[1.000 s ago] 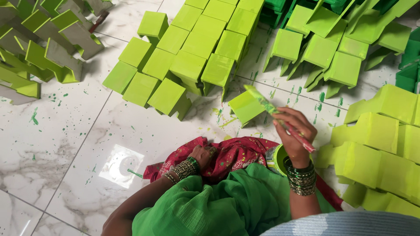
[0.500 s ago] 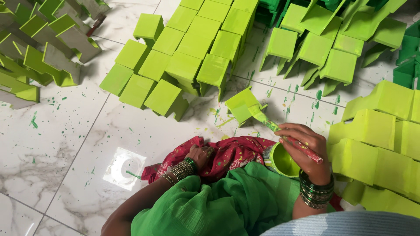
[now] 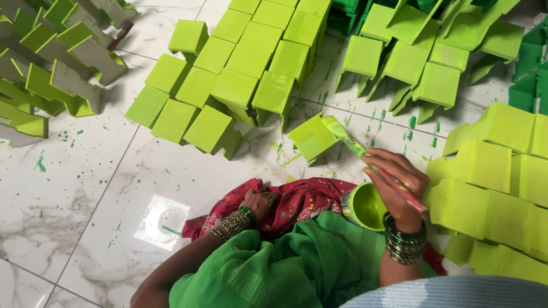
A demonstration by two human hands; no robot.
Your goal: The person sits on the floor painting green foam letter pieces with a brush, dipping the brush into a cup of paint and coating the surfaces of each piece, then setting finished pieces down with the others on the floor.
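Brush (image 3: pixel 365 157) is what has moved: a second ago it stood higher over the floor, its tip beside the lone block (image 3: pixel 313 137); half a second ago the right hand (image 3: pixel 397 182) had dropped lower, by the paint cup (image 3: pixel 365 205). Now its wet bristle end lies across the top right edge of that block, touching it, and the handle runs down and right through the hand. The block itself has not shifted. It sits on the marble floor (image 3: pixel 103 182), just in front of the large painted cluster (image 3: pixel 240 74) and apart from the stacked yellow-green pieces (image 3: pixel 491 171) at the right. Judging from this, a freshly loaded brush is back on the piece and a stroke of lime paint is going on.

Right grip: fingers curled tight round the brush handle, thumb over it, wrist with dark bangles just beside the cup's rim. The cup stands on the floor against the red cloth (image 3: pixel 302 202), open, lime paint inside.

Left hand (image 3: pixel 260 204) has stayed where it was, resting on the red cloth at the lap; its fingers are bent loosely and it holds nothing that shows. Green paint specks dot the floor round the block.
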